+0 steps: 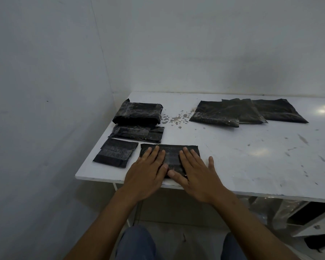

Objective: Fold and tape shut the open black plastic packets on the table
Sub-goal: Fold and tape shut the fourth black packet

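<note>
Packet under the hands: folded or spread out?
Folded: the packet is a compact rectangle with shiny tape across it, pressed flat by left hand and right hand.

packets left [137, 113], packets right [248, 112], table [233, 156]

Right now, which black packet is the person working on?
On the white table, find the front left corner, where four folded black packets lie. It is the packet nearest the person, the only one under the left hand and right hand.
</note>
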